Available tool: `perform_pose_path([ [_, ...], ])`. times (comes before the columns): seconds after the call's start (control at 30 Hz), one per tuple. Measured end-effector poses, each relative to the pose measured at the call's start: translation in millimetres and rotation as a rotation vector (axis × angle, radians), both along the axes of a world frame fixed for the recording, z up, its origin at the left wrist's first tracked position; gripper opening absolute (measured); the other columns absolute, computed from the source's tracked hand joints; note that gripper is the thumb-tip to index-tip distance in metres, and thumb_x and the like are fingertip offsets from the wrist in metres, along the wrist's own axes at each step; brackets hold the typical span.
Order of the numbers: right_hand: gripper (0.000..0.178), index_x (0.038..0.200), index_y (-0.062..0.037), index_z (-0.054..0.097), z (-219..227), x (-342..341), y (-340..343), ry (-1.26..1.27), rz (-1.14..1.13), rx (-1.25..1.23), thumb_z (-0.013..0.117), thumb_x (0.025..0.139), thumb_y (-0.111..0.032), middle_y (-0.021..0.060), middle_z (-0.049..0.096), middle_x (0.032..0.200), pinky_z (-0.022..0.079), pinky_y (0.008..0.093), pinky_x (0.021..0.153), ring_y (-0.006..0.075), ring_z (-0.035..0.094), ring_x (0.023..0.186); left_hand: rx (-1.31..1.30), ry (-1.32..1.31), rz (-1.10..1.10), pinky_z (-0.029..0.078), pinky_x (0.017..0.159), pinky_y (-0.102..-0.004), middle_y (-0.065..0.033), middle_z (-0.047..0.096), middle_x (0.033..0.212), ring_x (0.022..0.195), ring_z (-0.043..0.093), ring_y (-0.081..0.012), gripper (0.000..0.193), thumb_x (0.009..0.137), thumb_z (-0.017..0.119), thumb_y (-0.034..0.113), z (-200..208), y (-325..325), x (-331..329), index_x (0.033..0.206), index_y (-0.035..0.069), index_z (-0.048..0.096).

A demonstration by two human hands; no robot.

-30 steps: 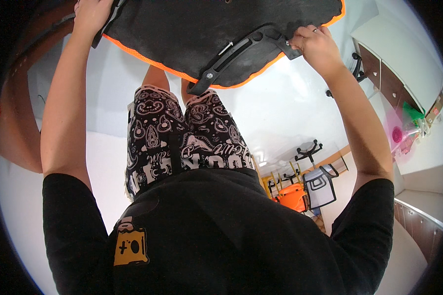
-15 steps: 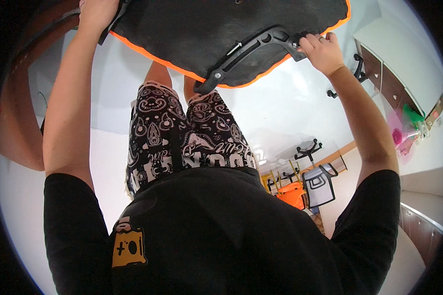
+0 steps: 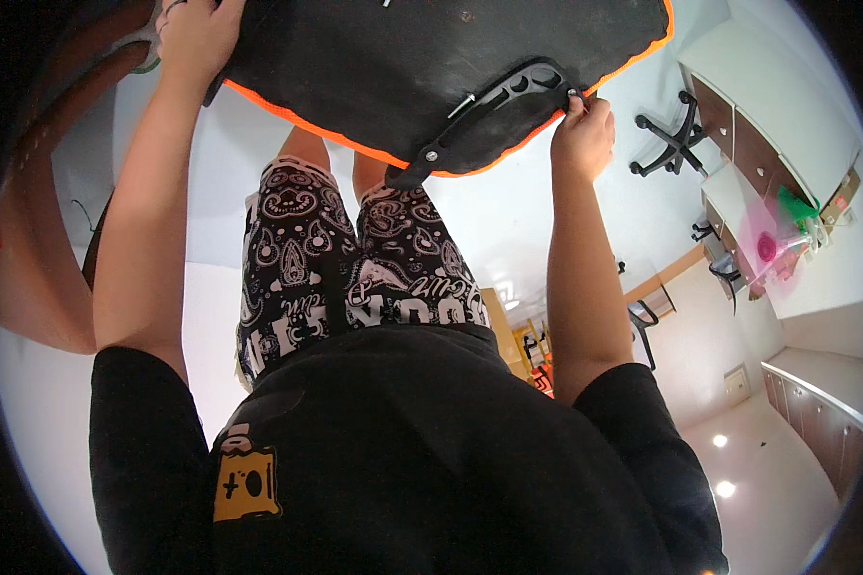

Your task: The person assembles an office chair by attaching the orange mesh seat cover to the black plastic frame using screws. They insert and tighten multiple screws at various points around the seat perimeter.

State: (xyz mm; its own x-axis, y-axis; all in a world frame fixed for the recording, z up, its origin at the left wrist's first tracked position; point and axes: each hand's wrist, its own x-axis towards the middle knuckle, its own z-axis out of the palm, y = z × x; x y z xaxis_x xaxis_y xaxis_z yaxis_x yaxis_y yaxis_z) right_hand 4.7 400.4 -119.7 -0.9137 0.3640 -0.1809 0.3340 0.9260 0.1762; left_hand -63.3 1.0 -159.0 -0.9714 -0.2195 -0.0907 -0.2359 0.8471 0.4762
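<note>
A chair seat (image 3: pixel 374 72) with a black underside and orange edging is tilted up in front of me. Along its near right edge runs a black plastic armrest (image 3: pixel 508 91), with a bolt head (image 3: pixel 431 156) at its lower end. A silvery bolt (image 3: pixel 462 104) sticks out beside the armrest's inner side. My right hand (image 3: pixel 585 139) is closed at the armrest's upper end, its fingertips pinching around another bolt (image 3: pixel 572 94). At the seat's left side my left hand (image 3: pixel 198 40) grips a second black armrest (image 3: pixel 214 90), mostly hidden; some fingers are partly cut off by the frame.
Brown curved furniture (image 3: pixel 38 259) stands close on my left. To the right are a black five-armed chair base (image 3: pixel 676 139), brown-fronted drawers (image 3: pixel 714 110) and a pink wrapped bouquet (image 3: pixel 772 247). A tan box (image 3: pixel 503 331) and orange items lie behind my right side.
My right hand has moved left and slightly down along the armrest end, fingers now pinching at the bolt. The seat has shifted slightly. My left hand keeps its place at the seat's side.
</note>
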Motion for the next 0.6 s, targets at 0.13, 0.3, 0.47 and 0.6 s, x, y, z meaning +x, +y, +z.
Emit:
perform_pose_path([
  [0.13,0.027,0.087,-0.0097,0.059,2.3,5.2,14.2,0.134,0.02,-0.04,0.059,0.081,-0.036,0.0092,0.056,0.093,0.046,0.0429,0.07,0.0304,0.057,0.085,-0.111,-0.05,0.023,0.027,0.101,-0.0398,-0.0265,0.031,0.133,0.121,0.034,-0.0402,0.064,0.087,0.049,0.036,-5.0,12.0,9.1,0.135,0.001,0.027],
  [0.3,0.037,0.084,-0.0111,0.06,14.7,1.7,29.6,-0.082,-0.049,0.094,0.05,0.084,-0.046,0.0072,0.058,0.087,0.041,0.0425,0.069,0.0255,0.058,0.08,0.116,-0.173,0.129,0.028,0.1,-0.0424,-0.026,0.031,0.133,0.12,0.034,-0.0404,0.066,0.085,0.05,0.037,31.0,47.6,1.0,0.135,0.001,0.026],
  [0.47,0.045,0.085,-0.0042,0.061,4.3,-11.6,13.1,-0.158,-0.424,0.034,0.047,0.085,-0.047,0.0145,0.064,0.083,0.045,0.044,0.071,0.0317,0.061,0.082,0.067,-0.186,0.133,0.027,0.1,-0.0457,-0.0238,0.029,0.135,0.121,0.032,-0.0409,0.07,0.084,0.049,0.041,9.4,49.8,10.5,0.136,0.002,0.025],
  [0.6,0.05,0.084,0.0006,0.063,-12.3,-17.4,46.6,-0.185,-0.72,-0.031,0.045,0.085,-0.046,0.0176,0.065,0.085,0.047,0.0425,0.073,0.0333,0.062,0.083,0.11,-0.253,0.13,0.026,0.098,-0.0506,-0.0227,0.028,0.135,0.121,0.03,-0.0408,0.072,0.082,0.051,0.043,25.9,65.2,8.1,0.136,0.002,0.025],
])
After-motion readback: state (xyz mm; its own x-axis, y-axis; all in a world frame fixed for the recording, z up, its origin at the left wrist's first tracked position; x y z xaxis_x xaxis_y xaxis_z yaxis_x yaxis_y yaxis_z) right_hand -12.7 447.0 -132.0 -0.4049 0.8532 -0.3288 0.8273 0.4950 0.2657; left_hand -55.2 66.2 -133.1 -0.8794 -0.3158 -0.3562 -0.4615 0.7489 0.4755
